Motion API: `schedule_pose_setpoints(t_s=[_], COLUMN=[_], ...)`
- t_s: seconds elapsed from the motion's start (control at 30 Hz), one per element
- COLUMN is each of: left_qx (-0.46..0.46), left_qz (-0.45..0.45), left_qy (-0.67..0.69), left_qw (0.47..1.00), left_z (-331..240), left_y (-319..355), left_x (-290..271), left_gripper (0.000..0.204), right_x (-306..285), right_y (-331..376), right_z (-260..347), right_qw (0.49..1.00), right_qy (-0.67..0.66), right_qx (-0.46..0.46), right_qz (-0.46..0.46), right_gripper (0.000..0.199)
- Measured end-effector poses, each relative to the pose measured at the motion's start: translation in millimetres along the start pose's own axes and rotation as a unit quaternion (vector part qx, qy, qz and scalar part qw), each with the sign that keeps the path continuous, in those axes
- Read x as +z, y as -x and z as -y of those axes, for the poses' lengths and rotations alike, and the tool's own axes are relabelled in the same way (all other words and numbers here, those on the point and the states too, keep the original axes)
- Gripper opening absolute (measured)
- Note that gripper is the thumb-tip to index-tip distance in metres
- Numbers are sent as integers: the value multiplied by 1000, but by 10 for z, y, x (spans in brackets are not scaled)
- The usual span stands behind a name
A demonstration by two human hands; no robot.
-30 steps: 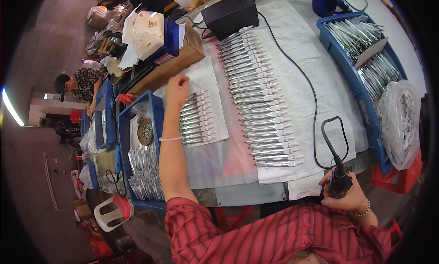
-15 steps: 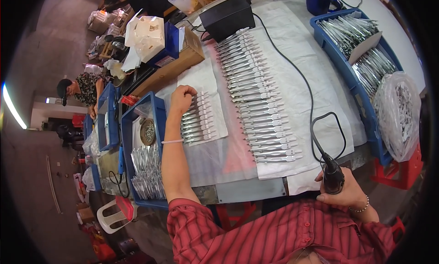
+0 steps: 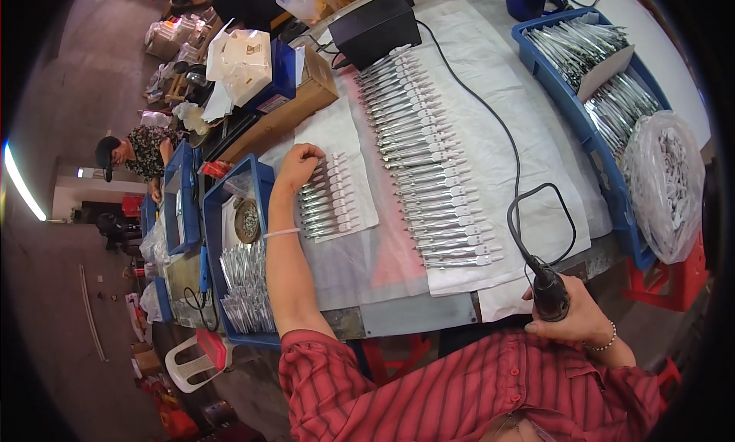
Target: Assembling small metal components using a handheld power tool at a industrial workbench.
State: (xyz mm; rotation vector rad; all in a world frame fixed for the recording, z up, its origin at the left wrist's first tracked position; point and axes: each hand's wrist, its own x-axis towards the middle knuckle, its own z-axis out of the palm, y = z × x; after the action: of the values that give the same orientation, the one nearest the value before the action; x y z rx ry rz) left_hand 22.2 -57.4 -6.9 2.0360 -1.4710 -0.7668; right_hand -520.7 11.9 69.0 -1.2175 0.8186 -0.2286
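Note:
My left hand (image 3: 301,163), palm down with fingers curled together, is over the upper end of a short row of silver drawing compasses (image 3: 328,205). Whatever its fingertips pinch is hidden. These compasses lie side by side on a white sheet (image 3: 364,212). To their right stretches a longer row of similar compasses (image 3: 440,178) on white paper. Near the table's front edge, my right hand (image 3: 576,313) is wrapped round a black corded electric screwdriver (image 3: 550,298). Its cable (image 3: 511,147) loops up across the paper.
A blue bin (image 3: 269,178) on the left holds silver parts and a small round dish (image 3: 246,221). Another blue bin (image 3: 616,185) with silver parts stands right, beside a clear bag (image 3: 664,185) of small pieces. A black box (image 3: 375,30) sits at the back. A person (image 3: 145,151) works far left.
The whole view has shifted slightly to the left. My left hand stays at the top of the short row, and my right hand keeps its hold on the screwdriver.

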Motion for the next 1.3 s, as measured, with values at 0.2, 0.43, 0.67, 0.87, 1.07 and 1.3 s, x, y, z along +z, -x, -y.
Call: schedule_pose_setpoints(t_s=[0.2,0.43,0.67,0.87,1.07,1.3], left_qx=[-20,36,128,321,299,277], left_qz=[45,-25,-76,-9,25,48], left_qy=[13,-37,12,-97,-62,-64], left_qw=[999,998,989,942,952,958], left_z=[14,36,-830,-1536,-1502,-1551], left_y=[-74,-22,340,614,540,462], left_x=[-59,-42,299,1044,1310,1328], left_gripper=[15,15,18,20,22,25], right_x=[5,-31,-70,-30,-69,-122], right_y=[6,63,204,350,519,553], right_z=[-34,41,-61,-62,-51,-70], right_qw=[1000,1000,994,992,997,997], right_qy=[18,18,-69,-86,-24,-10], right_qx=[-10,6,-54,-80,-73,-62], right_qz=[-2,0,-60,-53,-33,-33], right_gripper=[43,44,44,43,43,43])
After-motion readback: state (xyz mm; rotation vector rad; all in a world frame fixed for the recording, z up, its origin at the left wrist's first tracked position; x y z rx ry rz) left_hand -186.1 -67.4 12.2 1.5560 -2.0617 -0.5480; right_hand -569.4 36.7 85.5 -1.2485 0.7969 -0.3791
